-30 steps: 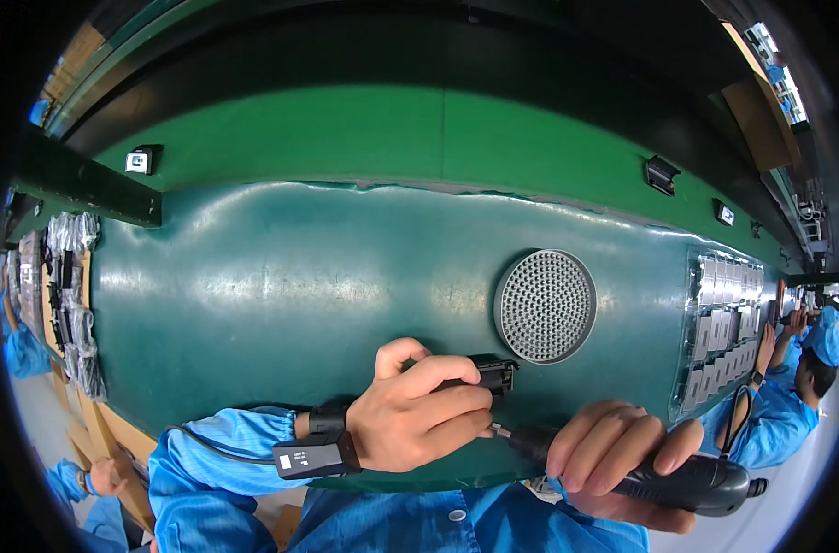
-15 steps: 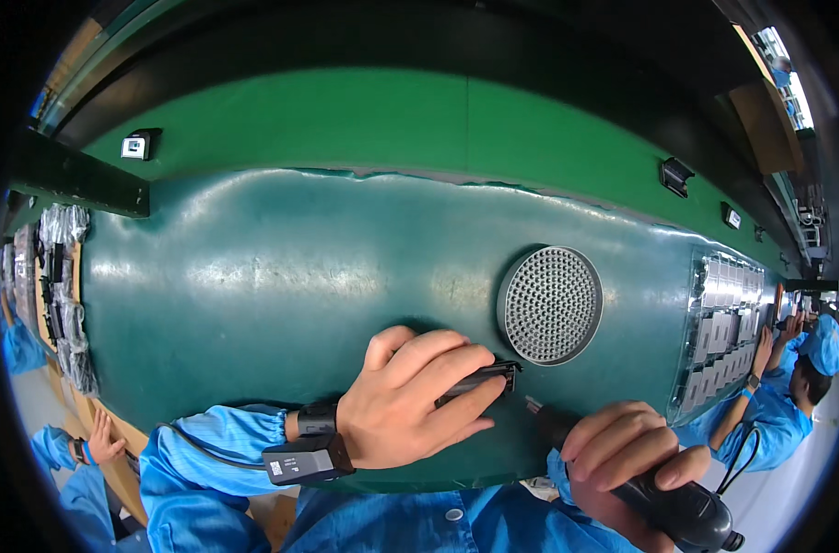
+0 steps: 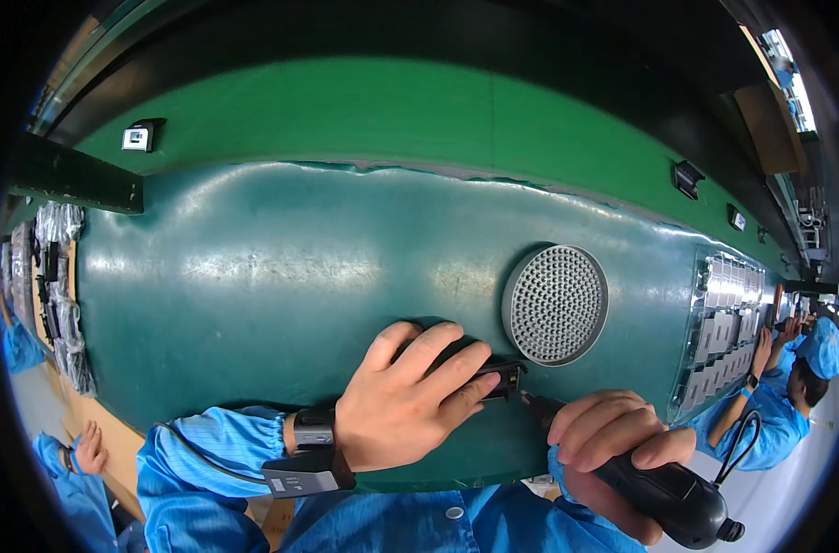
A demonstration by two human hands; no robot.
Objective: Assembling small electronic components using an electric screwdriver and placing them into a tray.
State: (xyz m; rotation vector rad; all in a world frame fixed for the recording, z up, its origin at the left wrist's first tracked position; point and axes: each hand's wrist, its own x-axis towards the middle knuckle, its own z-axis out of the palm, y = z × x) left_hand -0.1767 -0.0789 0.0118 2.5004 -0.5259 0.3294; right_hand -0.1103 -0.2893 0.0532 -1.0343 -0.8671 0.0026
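My left hand (image 3: 415, 392) lies over a small black plastic part (image 3: 504, 378) on the green mat, its fingers gripping it from above and the near side. Only the right end of that part shows; the fingers hide the rest. In my right hand (image 3: 613, 441) is a black electric screwdriver (image 3: 677, 502) with a cord at its back end. Its bit points left and sits close to the part's right end; whether it touches I cannot tell. Just beyond stands a round grey tray (image 3: 509, 323) with many small holes or pockets.
Clear plastic trays of flat grey pieces (image 3: 719, 332) lie at the right. Wrapped black parts (image 3: 64, 304) are stacked at the far left. A green belt (image 3: 392, 111) along the back carries small devices (image 3: 137, 138). A co-worker in blue (image 3: 760, 415) works at the right.
My right hand has moved slightly left, bringing the screwdriver's bit nearer the black part. The fingers of my left hand have shifted on the part.
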